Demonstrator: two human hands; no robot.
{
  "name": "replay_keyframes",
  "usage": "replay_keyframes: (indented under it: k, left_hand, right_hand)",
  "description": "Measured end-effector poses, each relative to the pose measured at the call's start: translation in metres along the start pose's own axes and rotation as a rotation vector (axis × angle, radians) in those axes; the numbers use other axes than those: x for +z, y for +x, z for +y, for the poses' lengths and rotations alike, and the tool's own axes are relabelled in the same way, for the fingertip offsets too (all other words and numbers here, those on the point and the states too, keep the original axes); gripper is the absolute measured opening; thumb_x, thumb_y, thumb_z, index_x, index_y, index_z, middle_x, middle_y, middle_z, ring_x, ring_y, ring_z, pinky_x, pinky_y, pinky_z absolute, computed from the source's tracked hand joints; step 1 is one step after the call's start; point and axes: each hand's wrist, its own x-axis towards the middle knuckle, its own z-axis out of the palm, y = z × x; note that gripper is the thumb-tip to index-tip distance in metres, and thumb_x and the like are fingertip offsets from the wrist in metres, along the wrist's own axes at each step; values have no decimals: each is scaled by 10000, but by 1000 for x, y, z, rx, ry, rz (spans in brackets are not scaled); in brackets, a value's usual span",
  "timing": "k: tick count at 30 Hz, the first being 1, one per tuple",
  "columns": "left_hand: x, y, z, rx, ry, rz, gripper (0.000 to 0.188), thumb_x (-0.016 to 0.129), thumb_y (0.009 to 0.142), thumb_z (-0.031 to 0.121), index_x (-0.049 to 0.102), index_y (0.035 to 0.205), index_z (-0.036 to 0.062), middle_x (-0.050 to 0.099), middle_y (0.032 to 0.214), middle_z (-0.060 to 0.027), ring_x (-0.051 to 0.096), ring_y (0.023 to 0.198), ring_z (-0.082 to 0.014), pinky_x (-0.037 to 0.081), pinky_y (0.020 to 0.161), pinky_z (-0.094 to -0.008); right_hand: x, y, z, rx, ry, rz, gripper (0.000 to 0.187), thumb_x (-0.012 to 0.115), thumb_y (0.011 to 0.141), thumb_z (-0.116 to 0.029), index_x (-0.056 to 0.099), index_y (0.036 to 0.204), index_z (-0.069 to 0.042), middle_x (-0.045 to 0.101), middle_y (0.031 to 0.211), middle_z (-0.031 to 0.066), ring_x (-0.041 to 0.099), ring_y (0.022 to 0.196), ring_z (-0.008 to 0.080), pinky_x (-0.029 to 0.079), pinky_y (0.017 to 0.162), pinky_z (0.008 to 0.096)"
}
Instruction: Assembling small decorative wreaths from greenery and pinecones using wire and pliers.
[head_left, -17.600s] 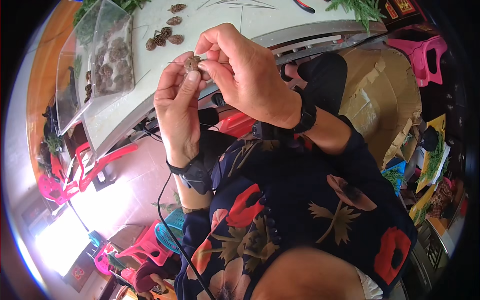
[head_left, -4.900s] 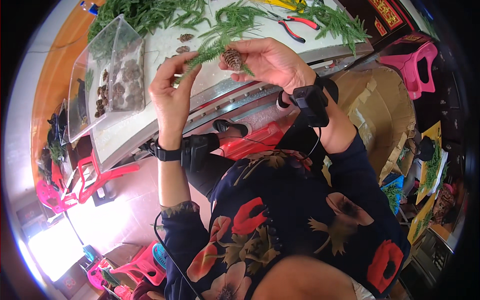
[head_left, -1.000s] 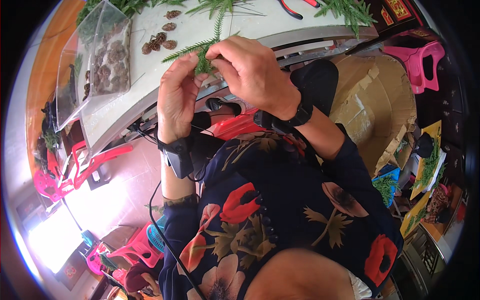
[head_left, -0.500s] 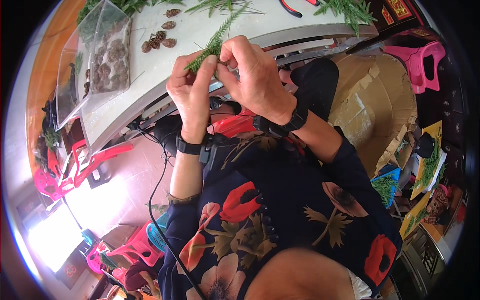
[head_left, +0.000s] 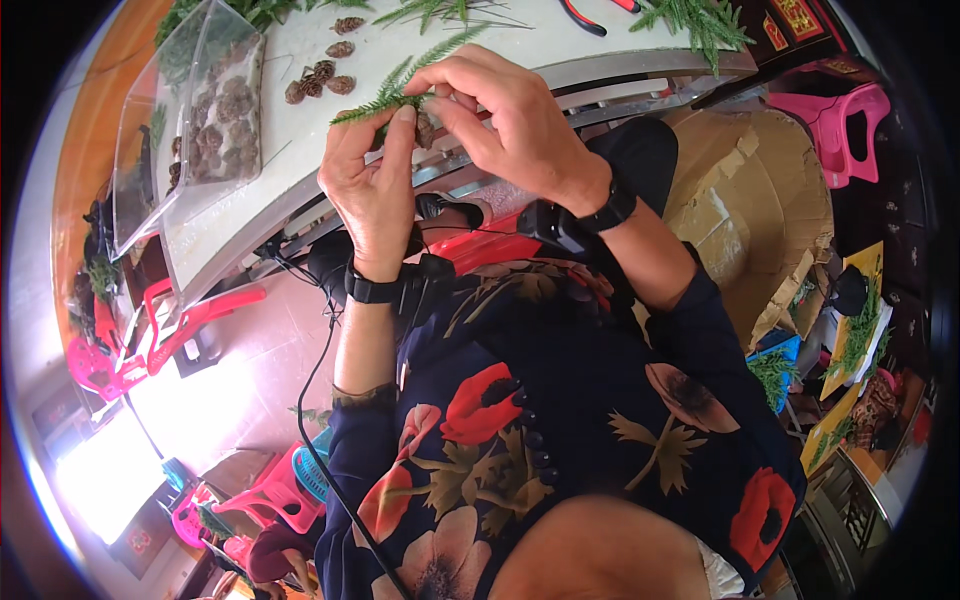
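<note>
A green artificial fir sprig (head_left: 388,95) is pinched at its middle by my left hand (head_left: 365,195), above the table's near edge. My right hand (head_left: 515,115) has its thumb and forefinger curled at the same spot on the stem, closed on the sprig too. Just beneath the stem, between the two hands, a brown pine cone (head_left: 425,132) shows in part; my fingers hide how it is attached. Several loose pine cones (head_left: 340,85) lie on the white tabletop (head_left: 300,130) beyond my left hand.
A clear plastic box (head_left: 190,110) with more cones stands at the table's left. Red-handled pliers (head_left: 585,18) and fir greenery (head_left: 700,30) lie at the far side. To my right are a large cardboard box (head_left: 750,200) and a pink stool (head_left: 840,125). Another person (head_left: 285,555) sits lower left.
Both hands have moved apart slightly, the left a little leftward. The sprig has tipped flatter and its branches have spread. A pine cone now shows beneath it.
</note>
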Motion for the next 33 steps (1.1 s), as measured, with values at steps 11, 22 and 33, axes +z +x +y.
replay_keyframes:
  k: [11, 22, 33]
  left_hand:
    - [-8, -1, 2, -51, -79, -152, 84, 678, 804, 42, 672, 859, -21, 579, 741, -59, 547, 679, -124, 436, 635, -236]
    - [-4, 1, -2, -112, -133, -55, 92, 663, 832, 56, 669, 885, -19, 565, 735, -26, 503, 652, -92, 409, 604, -232]
    - [-26, 8, -2, -224, -372, -235, 76, 653, 842, 47, 676, 888, -9, 557, 757, 16, 476, 669, -54, 378, 601, -209]
  right_hand:
    - [12, 10, 16, -142, 48, -31, 147, 618, 871, -42, 594, 1014, -16, 553, 794, 30, 526, 628, 109, 433, 566, 241]
    - [16, -2, 11, 429, 654, -102, 124, 557, 942, -112, 610, 994, -11, 494, 734, -38, 456, 612, 36, 393, 550, 192]
    - [-12, 42, 3, 95, 195, -343, 78, 652, 869, -74, 672, 873, 1, 571, 794, 5, 484, 663, 41, 402, 577, 216]
